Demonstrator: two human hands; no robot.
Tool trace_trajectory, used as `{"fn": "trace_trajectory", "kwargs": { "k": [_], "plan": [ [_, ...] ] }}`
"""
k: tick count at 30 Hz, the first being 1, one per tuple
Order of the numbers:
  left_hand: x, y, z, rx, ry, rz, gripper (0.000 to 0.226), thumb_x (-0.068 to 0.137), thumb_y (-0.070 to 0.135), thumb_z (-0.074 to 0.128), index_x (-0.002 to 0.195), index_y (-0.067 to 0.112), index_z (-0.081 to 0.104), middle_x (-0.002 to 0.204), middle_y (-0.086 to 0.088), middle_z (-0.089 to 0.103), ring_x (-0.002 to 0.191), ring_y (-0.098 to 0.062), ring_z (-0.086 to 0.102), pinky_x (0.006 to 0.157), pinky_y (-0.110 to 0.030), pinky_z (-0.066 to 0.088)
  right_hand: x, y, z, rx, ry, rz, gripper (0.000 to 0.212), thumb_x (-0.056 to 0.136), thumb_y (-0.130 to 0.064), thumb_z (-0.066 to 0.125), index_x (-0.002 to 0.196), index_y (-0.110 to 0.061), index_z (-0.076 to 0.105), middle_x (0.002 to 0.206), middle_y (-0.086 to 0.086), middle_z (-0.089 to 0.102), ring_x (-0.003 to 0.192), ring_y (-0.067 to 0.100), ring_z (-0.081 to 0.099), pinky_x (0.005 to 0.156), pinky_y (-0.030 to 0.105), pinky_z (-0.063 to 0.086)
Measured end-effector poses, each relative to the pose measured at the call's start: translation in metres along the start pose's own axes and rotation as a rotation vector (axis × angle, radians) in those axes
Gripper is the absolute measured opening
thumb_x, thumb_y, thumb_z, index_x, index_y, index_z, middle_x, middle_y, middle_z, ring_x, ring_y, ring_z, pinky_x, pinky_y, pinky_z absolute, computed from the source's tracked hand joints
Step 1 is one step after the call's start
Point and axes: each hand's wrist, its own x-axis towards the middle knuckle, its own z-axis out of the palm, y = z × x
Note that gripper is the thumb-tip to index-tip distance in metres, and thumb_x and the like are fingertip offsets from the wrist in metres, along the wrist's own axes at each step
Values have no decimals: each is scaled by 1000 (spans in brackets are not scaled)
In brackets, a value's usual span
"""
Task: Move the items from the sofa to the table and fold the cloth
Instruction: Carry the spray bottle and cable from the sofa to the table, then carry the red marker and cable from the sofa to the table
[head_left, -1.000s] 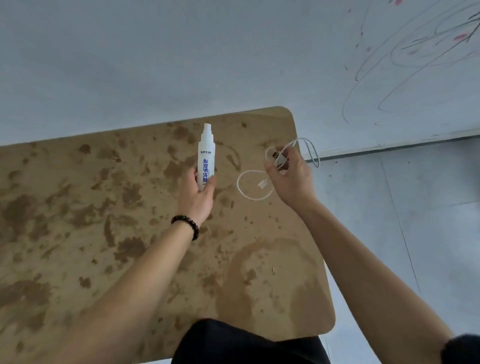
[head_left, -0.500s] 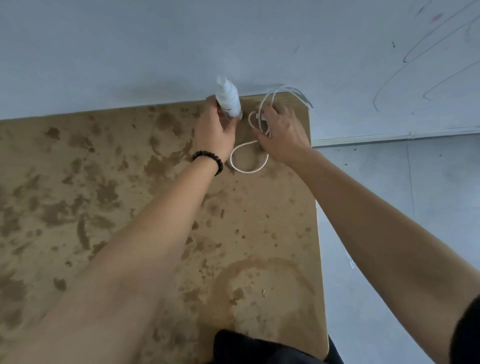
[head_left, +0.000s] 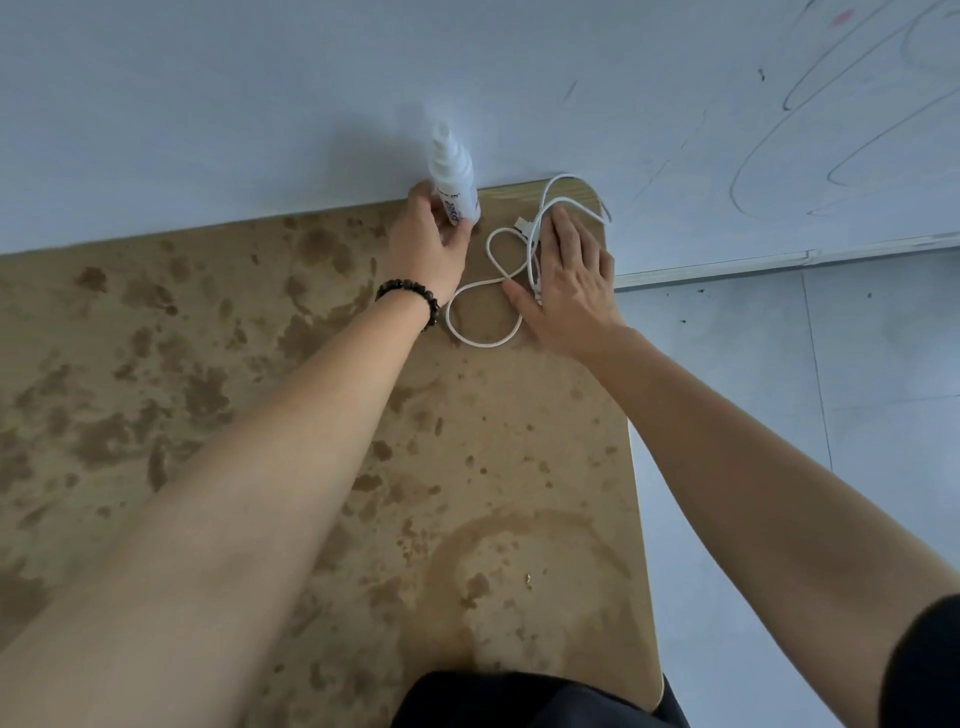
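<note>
A white spray bottle (head_left: 453, 174) with blue lettering stands upright at the far edge of the stained brown table (head_left: 208, 395), close to the wall. My left hand (head_left: 428, 247) grips its lower part. A white cable (head_left: 488, 291) lies in loops on the table's far right corner. My right hand (head_left: 569, 278) lies flat on part of the cable with straight fingers, pressing it to the tabletop. The sofa and the cloth are out of view.
A pale wall (head_left: 260, 93) with scribbled pen lines rises directly behind the table. Grey tiled floor (head_left: 831, 389) lies to the right of the table's edge. My dark-clothed lap (head_left: 519, 701) shows at the bottom.
Both hands reached to the table's far edge. The bottle went from held in the air to standing by the wall. My right hand opened from pinching the cable and flattened onto it.
</note>
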Motion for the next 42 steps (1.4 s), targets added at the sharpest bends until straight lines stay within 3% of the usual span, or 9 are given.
{"fn": "trace_trajectory", "kwargs": {
  "k": [5,13,18,23,29,32,36,39,42],
  "plan": [
    [-68,-29,-21,47,-86,-135,48,96,34,52,137,12,45,136,-5,51,123,-18,51,100,-30,40,-32,-11,-15,286,-19,145,86,93,-55,50,157,-18,7,163,8,14,149,27,13,119,44,16],
    [-288,-113,-93,-110,-248,-348,44,101,42,41,137,19,47,139,0,51,124,-14,49,96,-23,36,-219,-79,20,334,-171,310,59,102,-46,41,152,-17,30,150,8,40,138,28,34,112,39,29],
    [-394,-135,-161,-252,-279,-390,40,97,47,40,129,26,50,135,7,54,121,-5,49,98,-23,38,-338,-130,22,479,-253,225,48,101,-51,40,143,-28,44,139,-7,50,130,16,48,106,38,43],
    [-448,-120,-233,-420,60,-346,41,92,47,46,126,26,56,123,17,59,115,10,52,97,-21,41,-372,-156,-23,522,-41,79,42,98,-57,41,135,-39,50,119,-28,53,109,-10,53,93,27,51],
    [-540,-100,-262,-445,659,-419,23,96,33,53,119,35,55,110,21,62,95,20,55,71,-7,42,-388,-179,-67,598,93,-227,38,96,-47,49,130,-32,55,117,-26,55,112,-4,55,88,21,49],
    [-610,-91,-241,-423,856,-465,22,95,26,55,117,32,54,113,16,62,101,8,58,76,-7,45,-418,-181,-66,603,11,-370,47,92,-51,49,133,-31,52,115,-26,54,109,-1,56,84,20,45],
    [-719,-93,-201,-354,1017,-657,31,94,24,57,124,30,50,119,15,60,110,-4,58,90,-28,46,-464,-167,-40,558,-118,-486,57,86,-58,49,136,-32,47,115,-19,53,102,-1,56,75,19,42],
    [-804,-90,-179,-369,1173,-821,29,95,25,57,120,37,49,117,17,60,107,5,57,83,-19,44,-496,-171,-22,532,-259,-532,58,87,-55,51,138,-29,46,115,-16,50,99,-3,56,72,20,42],
    [-884,-79,-170,-367,1352,-947,27,95,25,57,117,38,49,113,23,61,98,17,55,75,-11,40,-534,-194,-15,528,-365,-631,57,84,-58,53,134,-31,45,116,-17,47,101,10,60,73,22,44]
  ]
}}
